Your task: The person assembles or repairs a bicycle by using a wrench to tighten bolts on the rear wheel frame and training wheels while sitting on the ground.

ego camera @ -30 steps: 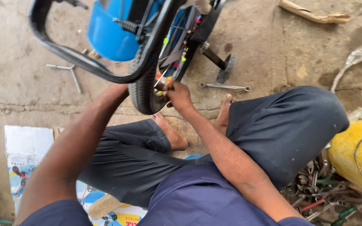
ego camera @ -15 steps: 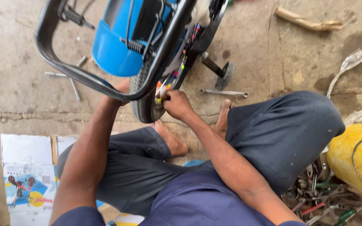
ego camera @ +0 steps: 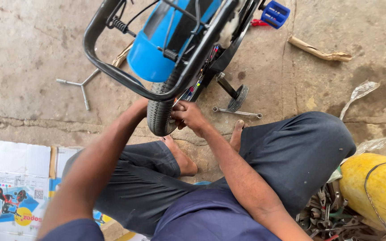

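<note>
Two hands at the small bicycle's rear tyre (ego camera: 159, 117), frame centre: right hand (ego camera: 189, 115) closed at its rim; left hand (ego camera: 141, 107) behind it, grip unclear. Risk: fingers pinched in spokes if the wheel turns; spanner (ego camera: 237, 112) at 3 o'clock lies underfoot.

Stained, cracked concrete floor (ego camera: 32, 40) in daylight, flattened cardboard (ego camera: 21, 178) at left.

Knobbly black rubber tyre (ego camera: 159, 117); glossy blue plastic mudguard (ego camera: 150, 56); rough, stained concrete floor (ego camera: 27, 40).
</note>
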